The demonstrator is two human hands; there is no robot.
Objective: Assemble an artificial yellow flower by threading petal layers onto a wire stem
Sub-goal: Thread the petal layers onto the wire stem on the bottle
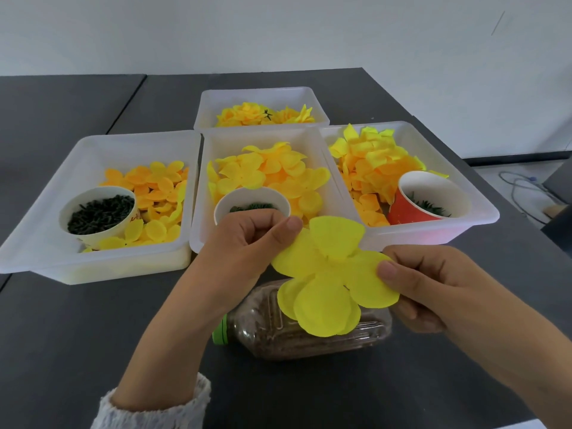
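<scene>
In the lower centre of the frame, a yellow petal layer (pixel 331 274) is held up flat between both hands, its face turned toward the camera and its lobes spreading outward from a middle point. The left hand (pixel 244 243) pinches the upper-left lobe, thumb on top and fingers curled behind it. The right hand (pixel 433 289) pinches the right-hand lobe, thumb pressed on the front and the other fingers folded underneath. Both hands are therefore closed on the same piece, one on each side, with the centre of the layer lying between them and free of either grip.

That centre is what the coming move appears to turn on: a stem would have to pass through it, roughly square to the flat face. No wire stem is visible in either hand or on the table, so I cannot tell where it lies or which hand would reach it sooner.

Just below and behind the layer, a clear plastic bottle (pixel 309 329) with a green cap lies on its side on the dark table (pixel 93 335), long axis running left to right. Above the hands, in the middle of the frame, white trays (pixel 37 243) hold more yellow petal pieces and cups of small dark green parts; the middle tray (pixel 201 230) is nearest the left hand.
</scene>
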